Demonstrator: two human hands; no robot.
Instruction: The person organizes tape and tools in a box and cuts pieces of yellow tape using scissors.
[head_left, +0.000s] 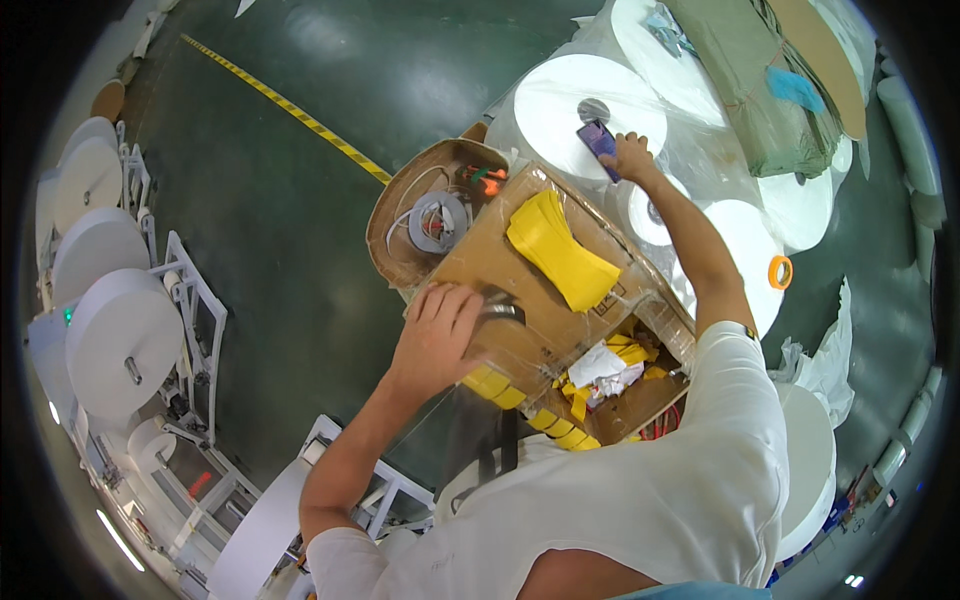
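My right hand (632,158) reaches out to the far right and grips the near edge of a smartphone (597,139) over the flat face of a large white roll (545,110). My left hand (437,325) rests at the left edge of a brown cardboard box (475,258), its fingers stretched over the top and the thumb slightly blurred. Beside those fingers lies a dark, shiny curved band (502,312), partly hidden. A stack of yellow sheets (562,250) lies on the box top. Yellow pieces (480,383) line its near side.
A cut-down carton (385,215) holds a grey-white spool (438,222) and orange-handled tools (490,181). Crumpled white and yellow scraps (610,368) fill the box's opening. An orange tape roll (780,272) sits on white rolls. Machine frames with rolls (125,340) stand left, beyond the green floor.
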